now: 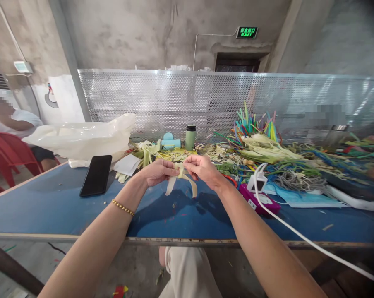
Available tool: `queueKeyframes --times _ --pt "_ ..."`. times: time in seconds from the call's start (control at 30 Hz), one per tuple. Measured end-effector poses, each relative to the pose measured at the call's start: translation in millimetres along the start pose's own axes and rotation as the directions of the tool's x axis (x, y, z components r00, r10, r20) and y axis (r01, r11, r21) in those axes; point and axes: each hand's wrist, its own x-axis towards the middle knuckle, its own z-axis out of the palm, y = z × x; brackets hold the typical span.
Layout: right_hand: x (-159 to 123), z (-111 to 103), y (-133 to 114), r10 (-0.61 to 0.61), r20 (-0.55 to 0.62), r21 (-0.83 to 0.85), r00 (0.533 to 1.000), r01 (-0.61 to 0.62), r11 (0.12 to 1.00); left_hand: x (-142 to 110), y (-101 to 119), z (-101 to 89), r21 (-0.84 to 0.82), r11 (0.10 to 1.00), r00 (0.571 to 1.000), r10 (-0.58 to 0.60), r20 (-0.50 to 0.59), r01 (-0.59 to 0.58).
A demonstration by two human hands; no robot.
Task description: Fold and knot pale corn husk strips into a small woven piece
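Observation:
Pale, cream-coloured strips, which look like corn husk (193, 189), meet in a small knot or fold above the blue table, with two ends hanging down. My left hand (160, 171) pinches the strips from the left, thumb and fingers pressed together. From the right, my right hand (204, 169) pinches the same strips close to the fold. The two hands nearly touch, and their fingertips hide part of the fold. Behind them lies a spread of loose husk pieces (148, 151).
A black phone (96, 175) and a white plastic bag (87, 138) lie left. A green bottle (190, 137) stands behind. On the right are a purple power strip (261, 202) with a white cable (301, 236), coloured stems (252, 124) and cords (298, 181). A person (17, 120) sits far left.

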Motion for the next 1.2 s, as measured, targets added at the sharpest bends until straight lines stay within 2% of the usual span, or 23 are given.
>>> queueKeyframes --times 0.2,0.33,0.47,0.7,0.8,0.9,1.0,1.07,1.2 --pt "-1 4 -3 0.018 -0.024 -0.042 1.0 -0.019 0.999 0 0 2.0 0.058 0.998 1.0 0.007 -0.027 -0.005" --pt "1 7 0 -0.026 -0.073 -0.125 0.997 0.017 0.992 1 0 4.3 0.071 0.997 0.997 0.017 -0.081 -0.012" --pt "4 6 4 -0.061 -0.106 -0.144 0.993 0.046 0.988 3 -3 5.0 0.083 0.997 0.997 0.009 -0.073 -0.003" --pt "-2 9 0 -0.069 0.04 -0.24 0.997 0.076 0.968 5 -3 4.1 0.115 0.993 0.996 -0.009 -0.092 0.02" --pt "-2 11 1 -0.147 0.054 -0.368 0.988 0.157 0.916 5 -5 4.6 0.156 0.988 0.996 -0.008 -0.092 0.022" --pt "-1 12 5 -0.219 0.106 -0.51 0.97 0.242 0.825 5 -8 6.6 0.228 0.974 0.995 0.019 -0.103 0.005" --pt "1 13 9 -0.296 0.111 -0.584 0.949 0.303 0.753 5 -11 9.0 0.304 0.953 0.992 0.041 -0.117 -0.004" --pt "2 13 9 -0.33 0.075 -0.558 0.941 0.314 0.768 6 -12 9.8 0.313 0.95 0.992 0.043 -0.115 -0.005" --pt "2 13 3 -0.277 -0.007 -0.363 0.961 0.256 0.896 5 -12 10.3 0.276 0.959 0.994 0.081 -0.076 -0.057"
